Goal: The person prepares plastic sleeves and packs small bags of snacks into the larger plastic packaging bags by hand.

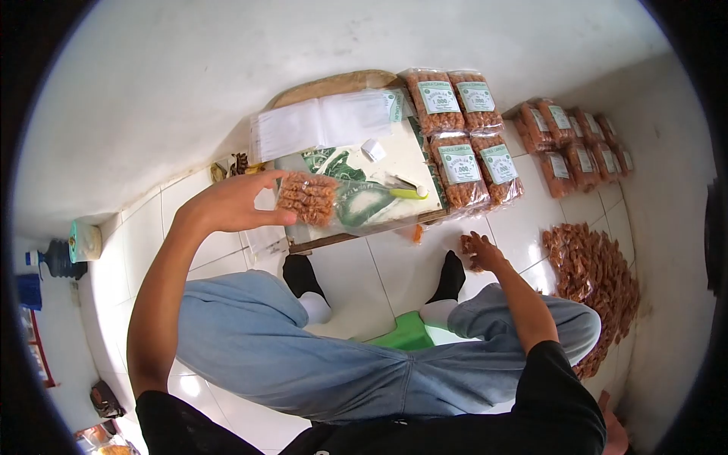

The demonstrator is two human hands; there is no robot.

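My left hand (pixel 236 202) grips the left end of a clear plastic bag (pixel 356 199). Rows of brown, knobbly snack sticks (pixel 307 199) fill the bag's left part, while its right part lies flat over the low table (pixel 303 245). Out to the right, above the floor beyond my foot, my right hand (pixel 485 252) has its fingers curled round brown snack pieces (pixel 475 264), partly hidden by the fingers. A yellow-green cutter (pixel 408 192) lies on the table at the bag's right end.
White paper sheets (pixel 322 123) and several filled, labelled packs (pixel 459 163) are on the table. More packs (pixel 584 163) stand on the floor at right, above a large pile of loose brown snacks (pixel 591 284). A green stool (pixel 406 331) is between my legs.
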